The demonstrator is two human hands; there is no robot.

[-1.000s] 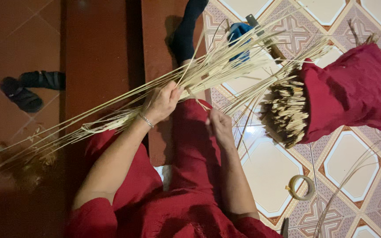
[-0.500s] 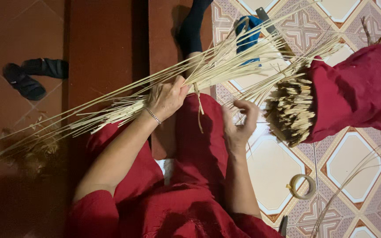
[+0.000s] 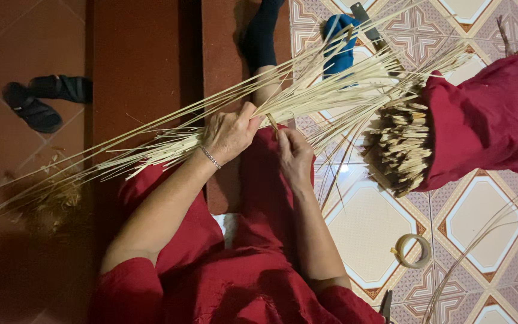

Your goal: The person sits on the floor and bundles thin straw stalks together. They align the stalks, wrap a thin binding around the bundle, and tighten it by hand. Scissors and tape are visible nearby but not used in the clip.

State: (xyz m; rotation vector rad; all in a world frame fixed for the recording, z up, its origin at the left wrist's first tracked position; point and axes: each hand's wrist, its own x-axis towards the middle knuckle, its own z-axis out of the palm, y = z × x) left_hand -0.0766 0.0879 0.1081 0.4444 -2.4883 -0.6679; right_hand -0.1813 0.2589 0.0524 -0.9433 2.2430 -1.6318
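Observation:
My left hand (image 3: 229, 133), a thin bracelet on its wrist, is closed around a bundle of long pale reed strips (image 3: 343, 84). The strips lie across my lap from lower left to upper right. Just right of it, my right hand (image 3: 295, 157) pinches a few strips where they leave the left fist. Both arms come out of red sleeves and rest over my red skirt (image 3: 259, 198). To the right, a thick sheaf of cut reed ends (image 3: 403, 144) sticks out of a red cloth wrap (image 3: 493, 120).
A roll of tape (image 3: 412, 251) lies on the patterned tiles at lower right. A blue cloth (image 3: 338, 45) and a knife (image 3: 367, 24) sit at the top. My foot in a dark sock (image 3: 262, 30) rests on a red step. Black sandals (image 3: 43, 102) and reed scraps (image 3: 49, 198) are at left.
My right hand has moved from the skirt up to the bundle, then closed on strips beside the left hand. My left hand has kept its grip on the bundle.

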